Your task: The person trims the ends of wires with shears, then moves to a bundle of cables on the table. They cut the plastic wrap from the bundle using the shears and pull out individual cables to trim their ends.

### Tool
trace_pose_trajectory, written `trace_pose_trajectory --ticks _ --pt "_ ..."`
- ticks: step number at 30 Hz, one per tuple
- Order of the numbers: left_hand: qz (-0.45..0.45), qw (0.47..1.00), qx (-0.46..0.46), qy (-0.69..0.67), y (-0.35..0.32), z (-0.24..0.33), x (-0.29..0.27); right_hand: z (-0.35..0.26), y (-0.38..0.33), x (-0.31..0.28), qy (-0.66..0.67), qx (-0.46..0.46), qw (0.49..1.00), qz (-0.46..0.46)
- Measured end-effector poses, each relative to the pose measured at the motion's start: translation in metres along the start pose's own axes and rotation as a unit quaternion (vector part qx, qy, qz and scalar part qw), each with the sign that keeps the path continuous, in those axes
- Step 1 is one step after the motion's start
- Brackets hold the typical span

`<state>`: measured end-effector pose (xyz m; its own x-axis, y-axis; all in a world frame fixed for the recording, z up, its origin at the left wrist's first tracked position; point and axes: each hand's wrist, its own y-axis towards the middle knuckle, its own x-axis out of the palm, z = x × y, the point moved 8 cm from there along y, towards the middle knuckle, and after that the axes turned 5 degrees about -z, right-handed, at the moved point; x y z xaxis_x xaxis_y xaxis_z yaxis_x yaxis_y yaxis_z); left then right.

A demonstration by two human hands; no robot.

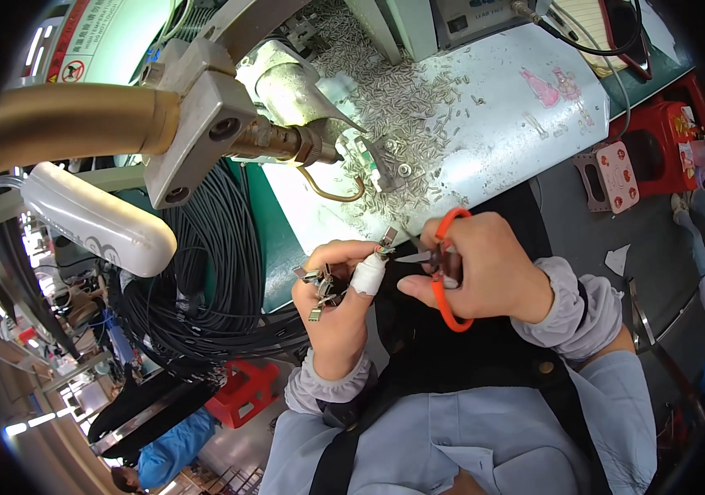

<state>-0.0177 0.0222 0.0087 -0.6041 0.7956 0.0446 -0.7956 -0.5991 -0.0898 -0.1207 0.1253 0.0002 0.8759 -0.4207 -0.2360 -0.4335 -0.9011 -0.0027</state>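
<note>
My left hand (pixel 338 305) is closed round several metal plug connectors (pixel 319 290) that stick out between its fingers. Its thumb, wrapped in white tape (pixel 367 275), and a fingertip pinch one connector (pixel 387 238) with short coloured wires at its base. In my right hand (pixel 493 268) is a pair of small cutters with orange handles (pixel 450 318). The dark jaws (pixel 413 257) point left and end close beside the pinched connector's wires. From this view I cannot tell whether they touch the wires.
Small metal pieces (pixel 418 107) lie heaped over the white worktop (pixel 501 124). Above the left side stand a machine head with a bent copper tube (pixel 344 196) and a white lamp-like housing (pixel 96 219). Coiled black cables (pixel 196 305) hang at the left. Red stools (pixel 241 392) stand beyond.
</note>
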Motion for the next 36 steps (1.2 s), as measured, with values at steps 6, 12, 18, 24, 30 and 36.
trace_pose_trajectory --ticks 6,12,18,24,30,36 --pt "-0.002 0.996 0.062 0.063 0.002 0.011 0.005 0.005 -0.004 0.012 -0.156 0.025 0.987 0.011" --pt "-0.006 0.997 -0.078 -0.011 0.023 -0.012 -0.008 0.029 -0.002 0.022 -0.019 0.063 0.997 -0.043" --pt "-0.019 0.974 -0.151 -0.166 0.057 -0.030 -0.009 0.021 0.023 -0.009 0.141 0.083 0.981 0.105" --pt "-0.049 0.975 -0.178 -0.124 0.073 -0.028 -0.009 0.022 0.062 -0.018 0.104 0.048 0.988 0.101" --pt "-0.070 0.973 -0.191 -0.108 0.077 -0.027 -0.013 0.023 0.064 -0.017 0.086 0.031 0.990 0.108" --pt "-0.022 0.979 -0.186 -0.079 0.070 -0.023 -0.013 0.019 0.062 -0.019 0.054 0.004 0.992 0.114"
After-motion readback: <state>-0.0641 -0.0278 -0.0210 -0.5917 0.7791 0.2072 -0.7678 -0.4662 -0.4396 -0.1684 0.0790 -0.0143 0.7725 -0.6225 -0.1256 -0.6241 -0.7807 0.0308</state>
